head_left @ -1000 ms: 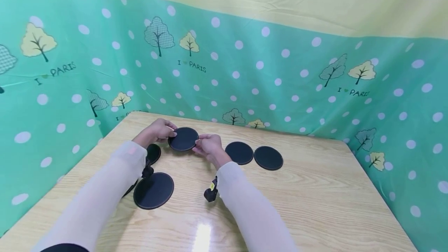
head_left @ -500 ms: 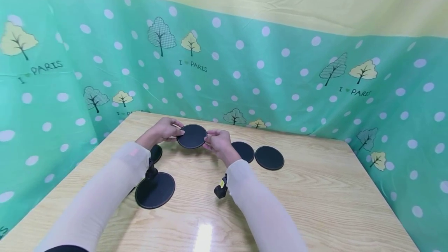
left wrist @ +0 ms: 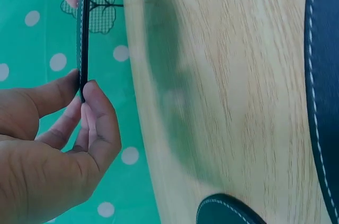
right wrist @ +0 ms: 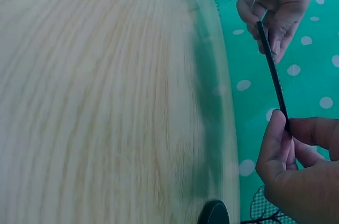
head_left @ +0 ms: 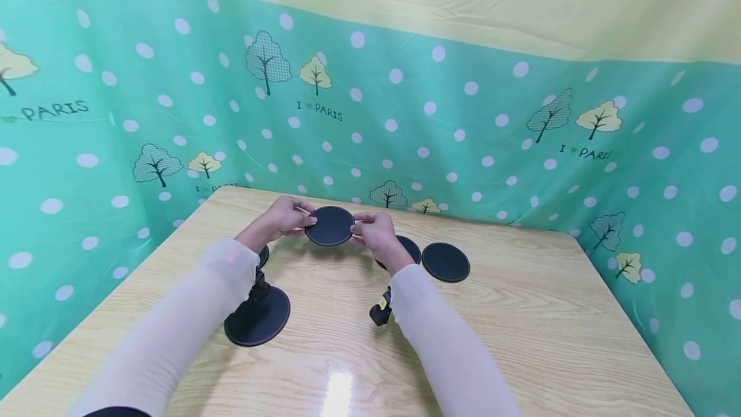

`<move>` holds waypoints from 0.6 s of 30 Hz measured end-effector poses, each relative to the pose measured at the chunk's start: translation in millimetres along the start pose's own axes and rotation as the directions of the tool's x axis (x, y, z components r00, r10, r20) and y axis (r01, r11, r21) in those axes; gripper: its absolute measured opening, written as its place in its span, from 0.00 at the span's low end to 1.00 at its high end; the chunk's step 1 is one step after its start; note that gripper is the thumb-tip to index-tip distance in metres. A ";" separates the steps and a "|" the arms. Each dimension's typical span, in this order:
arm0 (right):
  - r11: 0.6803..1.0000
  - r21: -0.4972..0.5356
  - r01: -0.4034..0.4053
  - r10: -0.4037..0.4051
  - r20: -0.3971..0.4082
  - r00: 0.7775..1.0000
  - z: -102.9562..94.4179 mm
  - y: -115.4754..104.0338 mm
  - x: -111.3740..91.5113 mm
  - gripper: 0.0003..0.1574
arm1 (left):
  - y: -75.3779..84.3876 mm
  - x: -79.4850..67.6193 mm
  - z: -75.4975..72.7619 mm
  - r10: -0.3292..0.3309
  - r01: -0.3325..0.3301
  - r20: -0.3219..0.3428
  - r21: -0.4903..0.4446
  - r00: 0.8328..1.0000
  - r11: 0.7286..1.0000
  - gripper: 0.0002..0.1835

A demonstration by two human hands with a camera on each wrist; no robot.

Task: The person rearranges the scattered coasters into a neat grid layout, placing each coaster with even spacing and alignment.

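A round black coaster [head_left: 330,226] with a stitched rim is held above the far part of the table. My left hand [head_left: 283,216] pinches its left edge between thumb and fingers. On the opposite edge, my right hand [head_left: 376,235] does the same. Both wrist views show the coaster [left wrist: 82,33] edge-on, apart from the wood, with its shadow on the tabletop. Behind my right wrist lies a second coaster [head_left: 410,248], partly covered, and beside it a third coaster [head_left: 446,262] lies flat in full sight.
A larger black round mat [head_left: 263,324] lies near my left forearm, partly hidden by it. Past the left wrist, the edge of a small black disc [head_left: 264,255] shows. The wooden table [head_left: 521,327] ends at a green dotted curtain [head_left: 498,166] behind and at the sides.
Both hands have moved right with the coaster between them. My right forearm now covers part of the second coaster. The discs on the table stay where they were.
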State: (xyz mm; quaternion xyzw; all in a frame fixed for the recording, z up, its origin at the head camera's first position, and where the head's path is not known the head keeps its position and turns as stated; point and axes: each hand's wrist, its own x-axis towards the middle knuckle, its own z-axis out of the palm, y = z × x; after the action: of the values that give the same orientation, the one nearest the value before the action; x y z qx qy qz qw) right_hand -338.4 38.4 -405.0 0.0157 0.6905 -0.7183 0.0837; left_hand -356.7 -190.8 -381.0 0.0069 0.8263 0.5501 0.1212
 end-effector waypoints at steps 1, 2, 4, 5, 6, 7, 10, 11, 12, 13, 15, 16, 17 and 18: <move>1.000 -0.002 0.000 0.000 0.003 1.000 -2.4 0.1 0.2 0.20 | 1.1 -0.4 1.8 0.006 -0.006 -0.001 -0.006 1.000 1.000 0.22; 1.000 -0.010 0.001 -0.001 0.006 1.000 -4.8 0.1 0.3 0.20 | 2.0 -0.6 3.5 0.012 -0.012 0.000 -0.011 1.000 1.000 0.22; 1.000 -0.017 -0.001 0.001 0.009 1.000 -10.2 0.5 0.5 0.20 | 4.2 -1.4 7.2 0.021 -0.021 -0.001 -0.020 1.000 1.000 0.22; 1.000 -0.021 0.000 0.000 0.011 1.000 -12.9 0.5 0.4 0.20 | 5.1 -1.7 9.2 0.027 -0.027 -0.004 -0.022 1.000 0.999 0.22; 1.000 -0.023 0.001 -0.001 0.014 1.000 -15.7 0.5 0.2 0.20 | 6.0 -1.7 11.4 0.033 -0.033 -0.006 -0.028 0.999 0.999 0.22; 1.000 -0.022 0.005 -0.005 0.017 1.000 -18.4 0.8 0.5 0.20 | 6.9 -1.9 13.5 0.038 -0.038 -0.007 -0.035 0.999 0.999 0.22; 0.999 -0.027 0.026 -0.025 0.023 0.999 -26.5 1.9 0.4 0.20 | 9.5 -2.7 20.1 0.048 -0.048 -0.010 -0.057 0.999 0.997 0.21; 0.999 -0.027 0.032 -0.031 0.027 0.999 -29.0 2.0 0.0 0.21 | 10.5 -3.0 22.2 0.049 -0.049 -0.010 -0.070 0.999 0.996 0.21; 0.999 -0.028 0.036 -0.035 0.029 0.999 -31.3 1.8 -0.3 0.21 | 11.6 -3.4 24.1 0.047 -0.047 -0.010 -0.083 0.999 0.995 0.21; 0.999 -0.031 0.043 -0.042 0.031 0.999 -33.7 1.7 -0.6 0.21 | 12.8 -3.9 25.9 0.042 -0.043 -0.012 -0.094 0.999 0.995 0.21; 0.998 -0.037 0.050 -0.048 0.035 0.998 -38.3 0.2 -1.9 0.21 | 15.0 -4.6 29.4 0.039 -0.040 -0.015 -0.107 0.999 0.993 0.21; 0.998 -0.039 0.053 -0.052 0.039 0.998 -40.5 -0.5 -2.5 0.21 | 15.8 -4.7 31.2 0.039 -0.041 -0.016 -0.112 0.999 0.993 0.21; 0.998 -0.040 0.055 -0.053 0.041 0.998 -42.6 -1.5 -3.3 0.21 | 16.5 -4.8 33.0 0.038 -0.041 -0.020 -0.120 0.999 0.992 0.21; 0.997 -0.042 0.057 -0.055 0.043 0.998 -44.7 -2.3 -3.8 0.22 | 17.0 -4.9 34.8 0.041 -0.043 -0.022 -0.124 0.999 0.991 0.21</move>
State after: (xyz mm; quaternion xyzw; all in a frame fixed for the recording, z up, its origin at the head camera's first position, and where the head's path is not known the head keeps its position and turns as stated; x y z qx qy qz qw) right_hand -339.1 83.3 -404.2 -0.0205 0.7040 -0.7056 0.0780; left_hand -346.8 -153.2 -377.4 0.0113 0.7912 0.6029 0.1015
